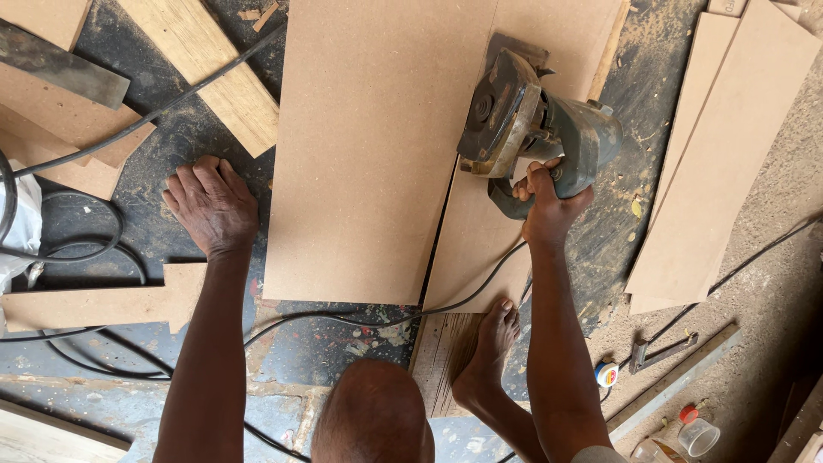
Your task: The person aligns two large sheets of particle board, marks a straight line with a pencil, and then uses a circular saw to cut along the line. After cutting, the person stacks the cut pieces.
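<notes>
A large brown fibreboard sheet (369,146) lies flat on the dark floor, with a cut line running up from its near edge. My right hand (549,201) grips the handle of a green handheld circular saw (536,124) that sits on the board at the top of the cut. The narrower cut strip (480,249) lies to the right of the line. My left hand (210,206) rests palm down on the floor just left of the board, fingers spread. My bare foot (493,347) presses on the strip's near end.
The saw's black cable (360,319) runs across the floor below the board. Wood planks (201,60) and offcuts (103,304) lie at left. More fibreboard strips (729,154) lie at right. A metal square (660,351), a tape measure (606,374) and a plastic cup (699,435) sit lower right.
</notes>
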Demonstrator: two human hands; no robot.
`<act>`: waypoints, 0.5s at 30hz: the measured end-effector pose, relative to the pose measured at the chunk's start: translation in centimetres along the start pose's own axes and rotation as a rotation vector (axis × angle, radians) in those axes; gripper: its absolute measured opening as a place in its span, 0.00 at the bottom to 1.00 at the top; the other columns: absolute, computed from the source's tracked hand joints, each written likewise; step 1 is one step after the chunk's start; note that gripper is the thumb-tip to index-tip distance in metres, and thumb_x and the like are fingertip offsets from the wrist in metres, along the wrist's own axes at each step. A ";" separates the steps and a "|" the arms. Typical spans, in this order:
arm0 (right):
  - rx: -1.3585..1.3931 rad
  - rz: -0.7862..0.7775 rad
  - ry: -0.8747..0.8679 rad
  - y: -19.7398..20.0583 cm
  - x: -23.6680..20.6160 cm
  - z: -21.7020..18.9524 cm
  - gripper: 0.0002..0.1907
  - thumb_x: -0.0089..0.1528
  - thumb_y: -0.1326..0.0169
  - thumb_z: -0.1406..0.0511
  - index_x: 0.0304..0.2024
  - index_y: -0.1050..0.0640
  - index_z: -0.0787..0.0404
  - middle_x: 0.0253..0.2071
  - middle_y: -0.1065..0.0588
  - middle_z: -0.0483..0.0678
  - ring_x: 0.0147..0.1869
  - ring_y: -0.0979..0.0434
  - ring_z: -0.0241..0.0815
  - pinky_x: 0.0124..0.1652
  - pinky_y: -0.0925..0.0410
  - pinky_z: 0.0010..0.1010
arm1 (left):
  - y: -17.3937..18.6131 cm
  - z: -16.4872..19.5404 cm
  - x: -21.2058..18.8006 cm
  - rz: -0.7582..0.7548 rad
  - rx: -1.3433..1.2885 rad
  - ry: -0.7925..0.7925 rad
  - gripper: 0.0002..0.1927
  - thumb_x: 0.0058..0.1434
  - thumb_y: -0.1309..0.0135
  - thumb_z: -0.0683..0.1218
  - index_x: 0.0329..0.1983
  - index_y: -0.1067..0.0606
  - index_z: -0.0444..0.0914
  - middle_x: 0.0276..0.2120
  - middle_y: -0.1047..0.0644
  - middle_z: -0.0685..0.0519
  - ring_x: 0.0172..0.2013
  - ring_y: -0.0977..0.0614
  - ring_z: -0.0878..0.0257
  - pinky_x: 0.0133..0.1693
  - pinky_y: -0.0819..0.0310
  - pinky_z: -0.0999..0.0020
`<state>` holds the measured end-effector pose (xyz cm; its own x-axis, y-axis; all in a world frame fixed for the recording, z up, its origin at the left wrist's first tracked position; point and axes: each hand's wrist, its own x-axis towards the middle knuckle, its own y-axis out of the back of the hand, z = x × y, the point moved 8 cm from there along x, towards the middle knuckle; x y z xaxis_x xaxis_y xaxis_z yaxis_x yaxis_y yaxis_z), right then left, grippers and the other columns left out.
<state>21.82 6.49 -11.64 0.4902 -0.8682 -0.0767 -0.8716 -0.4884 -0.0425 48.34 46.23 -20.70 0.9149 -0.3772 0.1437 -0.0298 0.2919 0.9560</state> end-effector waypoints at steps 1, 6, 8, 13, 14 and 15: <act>-0.003 0.007 -0.006 0.1 0.1 0.1 0.08 0.61 0.49 0.79 0.38 0.26 0.64 0.31 0.25 0.53 0.24 0.28 0.40 0.26 0.31 0.37 | 0.0 0.0 0.0 -0.001 0.002 0.000 0.06 0.81 0.55 0.46 0.51 0.32 0.39 0.43 0.31 0.47 0.45 0.30 0.51 0.50 0.37 0.48; -0.011 0.013 -0.032 0.3 0.6 0.4 0.08 0.61 0.48 0.79 0.38 0.26 0.64 0.30 0.25 0.54 0.24 0.28 0.41 0.27 0.31 0.38 | 0.0 0.2 0.0 0.002 0.007 -0.004 0.06 0.81 0.55 0.47 0.52 0.31 0.39 0.43 0.31 0.48 0.45 0.30 0.52 0.51 0.37 0.48; -0.014 0.007 -0.020 0.3 0.8 0.3 0.08 0.60 0.49 0.79 0.39 0.26 0.64 0.31 0.25 0.53 0.24 0.28 0.40 0.26 0.31 0.38 | 0.0 0.2 0.1 0.007 0.009 -0.004 0.06 0.81 0.55 0.47 0.52 0.31 0.39 0.43 0.31 0.47 0.45 0.30 0.52 0.51 0.37 0.48; 0.002 0.027 -0.033 0.4 1.2 0.4 0.08 0.61 0.48 0.79 0.39 0.25 0.65 0.31 0.25 0.54 0.24 0.29 0.41 0.26 0.31 0.39 | -0.1 0.3 0.2 -0.008 0.005 0.003 0.06 0.81 0.55 0.47 0.52 0.31 0.39 0.44 0.30 0.47 0.44 0.30 0.52 0.51 0.37 0.48; -0.004 0.029 -0.032 0.4 1.3 0.4 0.08 0.61 0.48 0.79 0.39 0.25 0.65 0.31 0.24 0.54 0.24 0.29 0.41 0.27 0.31 0.39 | -0.1 0.3 0.2 -0.012 0.002 0.005 0.06 0.81 0.55 0.46 0.52 0.31 0.39 0.44 0.30 0.47 0.44 0.30 0.52 0.50 0.37 0.48; -0.009 0.031 -0.031 0.4 1.4 0.4 0.07 0.61 0.48 0.79 0.39 0.25 0.65 0.31 0.24 0.54 0.24 0.29 0.41 0.27 0.31 0.39 | -0.1 0.3 0.3 -0.007 0.005 0.002 0.06 0.81 0.55 0.46 0.52 0.31 0.39 0.43 0.30 0.47 0.44 0.30 0.52 0.50 0.37 0.48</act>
<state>22.20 5.14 -12.17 0.4624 -0.8800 -0.1088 -0.8863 -0.4620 -0.0305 48.49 45.82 -20.67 0.9158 -0.3776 0.1368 -0.0255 0.2853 0.9581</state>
